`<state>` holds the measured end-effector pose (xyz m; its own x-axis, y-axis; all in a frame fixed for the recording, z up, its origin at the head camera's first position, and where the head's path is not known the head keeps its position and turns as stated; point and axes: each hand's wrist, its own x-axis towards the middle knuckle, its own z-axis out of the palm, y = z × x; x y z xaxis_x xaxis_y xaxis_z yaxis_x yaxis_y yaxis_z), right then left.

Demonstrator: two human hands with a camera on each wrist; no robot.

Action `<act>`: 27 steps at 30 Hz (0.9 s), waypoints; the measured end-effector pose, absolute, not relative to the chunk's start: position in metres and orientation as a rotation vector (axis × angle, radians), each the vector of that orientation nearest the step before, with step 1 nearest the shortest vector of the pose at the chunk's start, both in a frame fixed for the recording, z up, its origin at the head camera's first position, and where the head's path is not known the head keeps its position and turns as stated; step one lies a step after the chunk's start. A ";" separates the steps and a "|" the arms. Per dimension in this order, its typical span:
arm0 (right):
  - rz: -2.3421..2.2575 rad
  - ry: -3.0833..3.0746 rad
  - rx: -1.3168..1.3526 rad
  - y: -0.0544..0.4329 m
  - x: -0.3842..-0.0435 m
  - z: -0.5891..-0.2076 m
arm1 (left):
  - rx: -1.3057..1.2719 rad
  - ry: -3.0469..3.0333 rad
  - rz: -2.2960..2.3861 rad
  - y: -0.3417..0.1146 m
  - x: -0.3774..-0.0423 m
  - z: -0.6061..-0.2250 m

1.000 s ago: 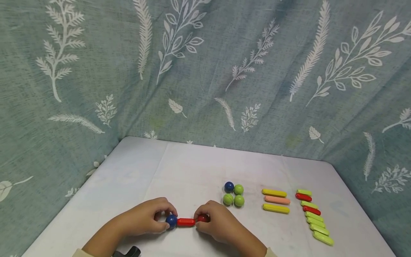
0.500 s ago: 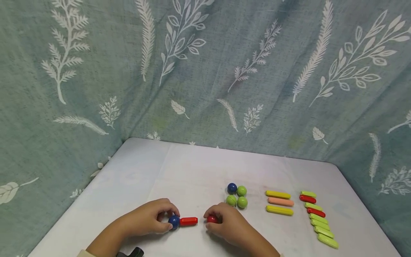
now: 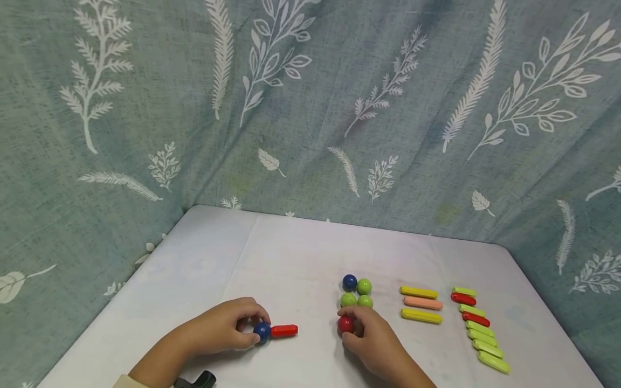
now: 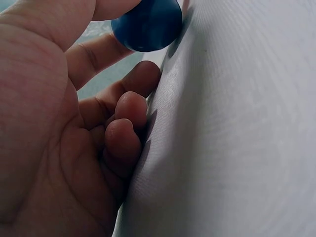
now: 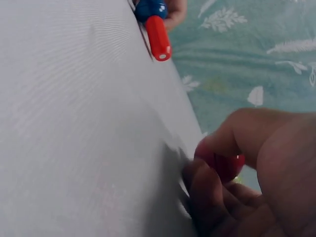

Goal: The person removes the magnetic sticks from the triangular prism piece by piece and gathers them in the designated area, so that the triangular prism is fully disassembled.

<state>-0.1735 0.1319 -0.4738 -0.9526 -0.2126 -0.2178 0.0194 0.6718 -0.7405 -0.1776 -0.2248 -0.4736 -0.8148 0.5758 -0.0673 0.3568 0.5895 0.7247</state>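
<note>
Between thumb and forefinger, my left hand pinches a blue ball. A short red rod is joined to that ball and points right; its free end with a pale tip shows in the right wrist view. My right hand pinches a red ball just in front of the green balls. In the left wrist view the blue ball sits between the fingers, the other fingers curled beside the cloth. The right wrist view shows the red ball partly covered by fingers.
Behind my right hand, another blue ball stands with the green ones. Further right lie yellow rods, an orange rod and a column of short green and red rods. A black object lies near my left forearm.
My right hand has drawn the red ball away from the red rod's end and carried it right, towards the green balls. The left hand keeps its pinch on the blue ball.
</note>
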 end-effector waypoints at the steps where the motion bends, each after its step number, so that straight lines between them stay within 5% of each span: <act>1: -1.155 2.615 -0.124 0.131 -0.174 -0.474 | 0.765 2.529 1.053 -0.225 -0.178 -0.473; 7: -1.055 2.730 0.014 0.126 -0.177 -0.472 | 0.771 2.532 1.054 -0.225 -0.178 -0.473; 27: -0.859 2.960 -0.112 0.129 -0.172 -0.472 | 0.758 2.513 1.069 -0.224 -0.178 -0.473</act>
